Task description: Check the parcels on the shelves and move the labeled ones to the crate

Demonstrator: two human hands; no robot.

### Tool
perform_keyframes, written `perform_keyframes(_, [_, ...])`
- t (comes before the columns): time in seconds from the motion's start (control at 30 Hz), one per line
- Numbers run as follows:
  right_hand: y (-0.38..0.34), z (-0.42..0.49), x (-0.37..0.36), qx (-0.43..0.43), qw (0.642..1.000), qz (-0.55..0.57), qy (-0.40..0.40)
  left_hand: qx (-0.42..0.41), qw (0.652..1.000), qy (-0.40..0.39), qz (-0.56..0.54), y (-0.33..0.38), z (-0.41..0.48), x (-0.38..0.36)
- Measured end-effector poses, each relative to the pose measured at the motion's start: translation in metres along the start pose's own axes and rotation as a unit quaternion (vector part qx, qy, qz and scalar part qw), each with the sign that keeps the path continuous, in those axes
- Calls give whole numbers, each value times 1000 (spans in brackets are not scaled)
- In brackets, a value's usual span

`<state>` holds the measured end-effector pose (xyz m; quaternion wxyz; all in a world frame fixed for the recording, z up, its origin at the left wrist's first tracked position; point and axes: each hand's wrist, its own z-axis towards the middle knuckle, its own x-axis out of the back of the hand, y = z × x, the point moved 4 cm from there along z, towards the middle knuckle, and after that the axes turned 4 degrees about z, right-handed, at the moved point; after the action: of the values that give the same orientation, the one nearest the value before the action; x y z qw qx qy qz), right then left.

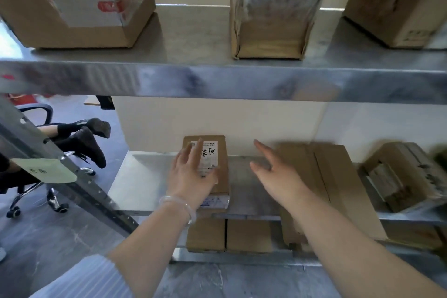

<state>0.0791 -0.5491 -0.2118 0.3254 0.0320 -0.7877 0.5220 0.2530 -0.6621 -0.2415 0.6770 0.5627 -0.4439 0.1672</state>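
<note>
A small brown parcel (221, 152) with a white label and handwriting on top lies on the middle metal shelf (135, 176). My left hand (191, 174) hovers over or rests on its near left part with straight spread fingers. My right hand (273, 174) is open over the bare shelf between that parcel and a flat brown parcel (333, 176) to the right. No crate is in view.
The upper shelf (217, 80) carries three cardboard boxes (72, 2), (273, 12), (396, 2). A taped box (396, 176) sits at the right of the middle shelf. More boxes (227, 234) stand below. At the left, a seated person's feet (84, 138) and a wheeled chair (36, 191).
</note>
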Motion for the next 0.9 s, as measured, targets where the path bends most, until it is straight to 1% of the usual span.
perform_keyframes(0.03, [6, -1, 15, -8, 1000, -13, 16, -44, 999, 2, 14, 20, 1, -4])
perform_keyframes(0.1, [22, -6, 43, -23, 997, -58, 50, -113, 993, -22, 19, 59, -2, -17])
perform_keyframes(0.17, [44, -10, 68, -35, 990, -99, 94, -139, 988, -70, -1, 85, -10, -39])
perform_keyframes(0.23, [66, -16, 87, -64, 984, -118, 120, -144, 981, -132, 3, 100, -21, -68])
perform_keyframes(0.3, [91, -19, 103, -92, 980, -122, 129, -133, 972, -192, 7, 106, -34, -97])
perform_keyframes(0.4, [144, -13, 122, -133, 976, -102, 142, -93, 965, -245, -10, 110, -48, -126])
perform_keyframes(0.47, [164, -17, 131, -160, 976, -77, 130, -78, 963, -257, -12, 114, -52, -136])
perform_keyframes(0.53, [161, -27, 134, -179, 977, -35, 113, -58, 962, -266, -14, 119, -54, -143])
perform_keyframes(0.63, [169, -34, 133, -218, 973, 42, 63, -27, 965, -260, -15, 126, -56, -151])
perform_keyframes(0.8, [172, -37, 142, -176, 978, 86, 67, 12, 972, -233, -32, 138, -59, -154])
perform_keyframes(0.9, [164, -42, 155, -134, 977, 145, 85, 30, 972, -227, -50, 149, -60, -154])
